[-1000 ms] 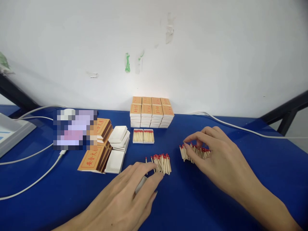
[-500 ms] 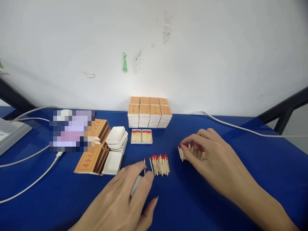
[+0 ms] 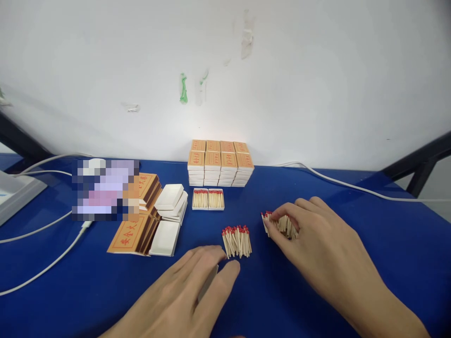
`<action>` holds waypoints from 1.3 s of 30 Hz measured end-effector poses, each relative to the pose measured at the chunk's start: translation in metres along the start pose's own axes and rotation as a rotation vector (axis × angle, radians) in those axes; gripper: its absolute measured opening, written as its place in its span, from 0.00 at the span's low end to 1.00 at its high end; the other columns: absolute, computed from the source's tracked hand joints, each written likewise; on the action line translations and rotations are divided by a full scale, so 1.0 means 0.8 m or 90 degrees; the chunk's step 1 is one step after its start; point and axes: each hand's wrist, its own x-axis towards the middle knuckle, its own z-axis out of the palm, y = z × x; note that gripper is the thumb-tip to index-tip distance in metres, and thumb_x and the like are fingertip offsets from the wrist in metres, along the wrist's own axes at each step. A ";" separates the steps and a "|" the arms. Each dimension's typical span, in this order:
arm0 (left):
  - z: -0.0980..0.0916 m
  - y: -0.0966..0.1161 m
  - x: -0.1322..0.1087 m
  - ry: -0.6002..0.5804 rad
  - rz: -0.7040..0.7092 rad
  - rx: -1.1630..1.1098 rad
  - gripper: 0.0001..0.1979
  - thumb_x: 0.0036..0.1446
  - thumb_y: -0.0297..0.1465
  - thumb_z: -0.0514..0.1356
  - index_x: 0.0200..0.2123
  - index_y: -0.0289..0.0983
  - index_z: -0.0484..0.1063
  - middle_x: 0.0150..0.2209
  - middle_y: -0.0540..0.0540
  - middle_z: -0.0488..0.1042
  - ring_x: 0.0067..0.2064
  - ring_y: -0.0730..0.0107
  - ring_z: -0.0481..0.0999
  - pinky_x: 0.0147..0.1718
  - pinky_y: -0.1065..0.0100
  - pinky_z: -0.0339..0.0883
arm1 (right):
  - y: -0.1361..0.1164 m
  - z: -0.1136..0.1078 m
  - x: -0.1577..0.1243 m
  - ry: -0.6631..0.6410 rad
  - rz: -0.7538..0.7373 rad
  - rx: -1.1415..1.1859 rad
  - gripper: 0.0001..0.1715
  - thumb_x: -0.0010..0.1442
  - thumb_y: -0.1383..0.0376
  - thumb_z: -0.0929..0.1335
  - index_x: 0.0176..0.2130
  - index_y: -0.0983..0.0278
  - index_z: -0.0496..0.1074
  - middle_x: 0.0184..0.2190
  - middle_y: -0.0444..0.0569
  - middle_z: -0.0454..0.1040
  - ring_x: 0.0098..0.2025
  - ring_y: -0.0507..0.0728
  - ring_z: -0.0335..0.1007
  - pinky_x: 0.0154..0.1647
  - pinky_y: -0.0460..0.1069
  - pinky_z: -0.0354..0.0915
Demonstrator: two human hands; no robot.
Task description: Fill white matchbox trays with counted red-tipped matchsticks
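While two white cardboard trays (image 3: pixel 208 201) are sitting filled at frame centre, red-tipped wooden matches (image 3: pixel 238 242) are lying loose lower and further right, beside the half-open left hand (image 3: pixel 181 286) and under the loosely curled right hand (image 3: pixel 319 251), any grip unclear.

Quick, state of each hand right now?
Left hand: loosely curled over a pale object; can't tell if gripped.
Right hand: curled over matches; can't tell if gripping any.

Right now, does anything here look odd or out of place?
Slightly: tape-like scraps mar the pale wall, and the stacked white trays sit askew, unlike the neatly squared matchboxes.
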 end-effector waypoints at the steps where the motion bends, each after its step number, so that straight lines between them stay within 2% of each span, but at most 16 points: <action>1: -0.002 0.000 0.001 -0.003 0.004 -0.001 0.26 0.86 0.45 0.48 0.67 0.31 0.70 0.61 0.32 0.83 0.61 0.51 0.86 0.63 0.54 0.81 | -0.002 0.000 -0.001 0.007 0.000 -0.014 0.17 0.74 0.56 0.69 0.34 0.58 0.77 0.31 0.51 0.77 0.39 0.66 0.69 0.38 0.60 0.62; 7: 0.003 -0.001 -0.002 0.028 0.019 0.002 0.26 0.87 0.45 0.45 0.66 0.32 0.71 0.60 0.34 0.84 0.60 0.54 0.87 0.63 0.57 0.80 | -0.012 0.003 -0.003 0.018 -0.001 -0.035 0.15 0.73 0.56 0.72 0.33 0.58 0.77 0.31 0.51 0.77 0.39 0.67 0.69 0.38 0.60 0.62; 11: 0.001 0.000 -0.002 -0.019 0.004 0.004 0.26 0.86 0.47 0.50 0.68 0.32 0.71 0.63 0.34 0.82 0.64 0.52 0.85 0.66 0.54 0.77 | -0.019 0.007 -0.003 -0.003 0.017 0.008 0.16 0.74 0.57 0.72 0.34 0.58 0.77 0.32 0.51 0.78 0.40 0.66 0.71 0.40 0.60 0.64; 16: -0.007 -0.001 0.002 -0.021 0.010 0.026 0.26 0.87 0.45 0.47 0.69 0.33 0.70 0.63 0.35 0.83 0.63 0.54 0.86 0.64 0.57 0.79 | -0.024 0.008 -0.005 -0.028 0.058 0.030 0.17 0.74 0.55 0.73 0.32 0.57 0.78 0.32 0.49 0.80 0.40 0.67 0.72 0.37 0.60 0.63; 22: -0.004 -0.001 0.005 -0.017 0.009 0.037 0.27 0.87 0.45 0.43 0.68 0.33 0.70 0.63 0.36 0.83 0.62 0.55 0.87 0.62 0.58 0.81 | -0.019 0.002 -0.004 -0.025 0.079 0.034 0.19 0.72 0.52 0.74 0.30 0.56 0.78 0.28 0.49 0.79 0.37 0.67 0.73 0.32 0.58 0.61; 26: -0.005 -0.002 0.004 -0.017 0.003 0.019 0.26 0.87 0.45 0.45 0.69 0.33 0.70 0.64 0.35 0.82 0.63 0.54 0.86 0.63 0.57 0.80 | -0.013 0.001 -0.004 -0.019 0.080 0.023 0.19 0.71 0.53 0.74 0.30 0.56 0.77 0.27 0.50 0.78 0.35 0.67 0.73 0.29 0.57 0.59; 32: 0.000 -0.005 0.003 -0.012 -0.007 -0.019 0.25 0.87 0.45 0.47 0.69 0.33 0.70 0.63 0.35 0.82 0.61 0.55 0.87 0.59 0.59 0.83 | -0.011 -0.003 -0.001 -0.029 0.098 0.027 0.16 0.70 0.54 0.73 0.31 0.55 0.77 0.27 0.50 0.78 0.37 0.69 0.75 0.28 0.56 0.59; 36: 0.008 -0.004 0.001 -0.016 0.005 -0.019 0.27 0.87 0.46 0.45 0.69 0.33 0.69 0.62 0.33 0.82 0.60 0.54 0.87 0.58 0.58 0.84 | -0.021 -0.011 0.003 -0.033 0.139 0.099 0.18 0.70 0.50 0.73 0.30 0.55 0.77 0.25 0.48 0.76 0.34 0.66 0.74 0.29 0.56 0.62; 39: 0.005 -0.005 0.001 -0.028 -0.003 -0.027 0.26 0.86 0.45 0.48 0.69 0.33 0.70 0.64 0.34 0.82 0.62 0.54 0.86 0.60 0.58 0.83 | -0.035 -0.014 0.000 -0.045 0.132 0.181 0.17 0.69 0.52 0.74 0.29 0.55 0.76 0.22 0.44 0.73 0.28 0.61 0.71 0.29 0.55 0.62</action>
